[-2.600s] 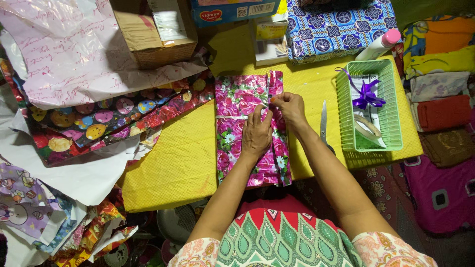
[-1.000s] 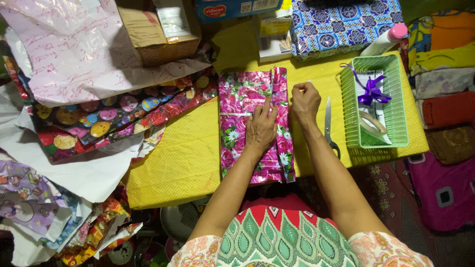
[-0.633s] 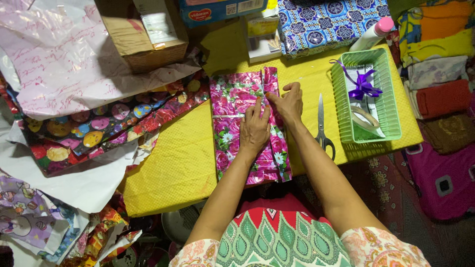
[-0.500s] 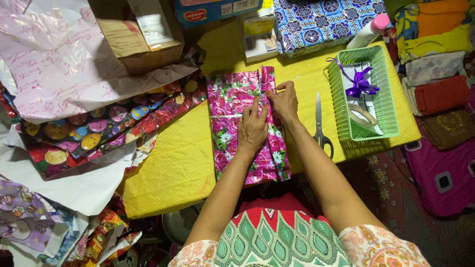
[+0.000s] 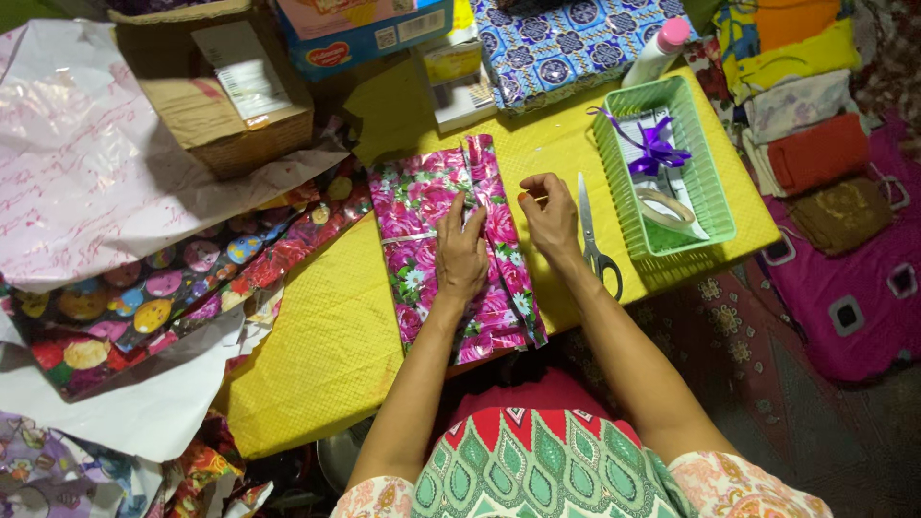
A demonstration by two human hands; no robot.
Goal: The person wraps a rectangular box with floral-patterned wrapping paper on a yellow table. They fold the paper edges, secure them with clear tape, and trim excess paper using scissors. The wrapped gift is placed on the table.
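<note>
**Pink floral parcel: hold the seam flat, tape w/ care**

Pink floral wrapping covers a flat parcel (image 5: 451, 254) that lies in the middle of the yellow surface (image 5: 326, 326), long side pointing away from the person. The left hand (image 5: 460, 259) rests on it, palm down, fingers (image 5: 457, 213) straight and close together, pressing along the raised fold at the centre. The right hand (image 5: 549, 213) is just beside the parcel's right edge, lifted a little, thumb and forefinger pinched together; if a small bit of tape is between them, I cannot tell.

To do this step well, I think: keep the left palm firm so the overlap does not spring open, pull the paper snug before fixing, & put the tape across the seam, not along it. Press from the middle outward, so no bubble stays. The foil paper looks slippery, so pressure should stay even.

Surface & room: scissors (image 5: 588, 230) lie closed just right of the right hand. Beyond them a green basket (image 5: 715, 206) holds a purple ribbon (image 5: 655, 151) & a tape roll (image 5: 658, 203). Sheets of gift paper (image 5: 144, 288) spill over the left side. At the far edge stand a cardboard box (image 5: 206, 105), a blue patterned parcel (image 5: 566, 48) & a bottle (image 5: 657, 50). Folded cloths (image 5: 806, 115) are stacked at right, on a patterned floor mat (image 5: 767, 384).
</note>
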